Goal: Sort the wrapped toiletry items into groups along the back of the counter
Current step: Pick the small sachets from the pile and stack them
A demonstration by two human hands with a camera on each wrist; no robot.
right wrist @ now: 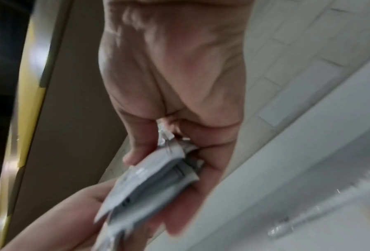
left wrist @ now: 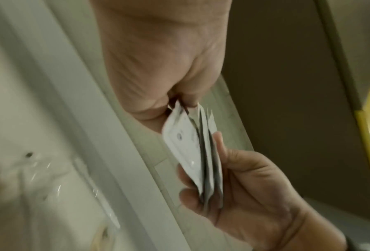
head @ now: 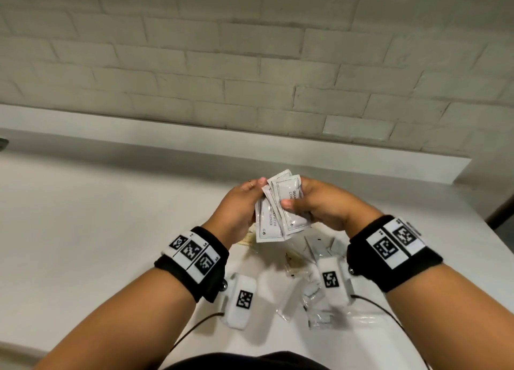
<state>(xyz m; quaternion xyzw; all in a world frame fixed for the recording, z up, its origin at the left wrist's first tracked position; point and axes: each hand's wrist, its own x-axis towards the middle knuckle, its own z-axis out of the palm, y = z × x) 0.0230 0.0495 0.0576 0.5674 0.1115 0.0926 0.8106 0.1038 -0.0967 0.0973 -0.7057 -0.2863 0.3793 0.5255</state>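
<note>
A small stack of white shampoo and conditioner sachets is fanned out in the air above the middle of the white counter. My left hand grips the stack's left side. My right hand pinches its right side, with the thumb on the front sachet. In the left wrist view the sachets show edge-on between the left hand and the right hand. The right wrist view is blurred and shows the sachets pressed between the right hand's thumb and fingers, above the left hand.
A loose pile of clear-wrapped toiletry items lies on the counter just below my wrists. A low white ledge runs along the back, under a painted brick wall. The counter ends at the right edge.
</note>
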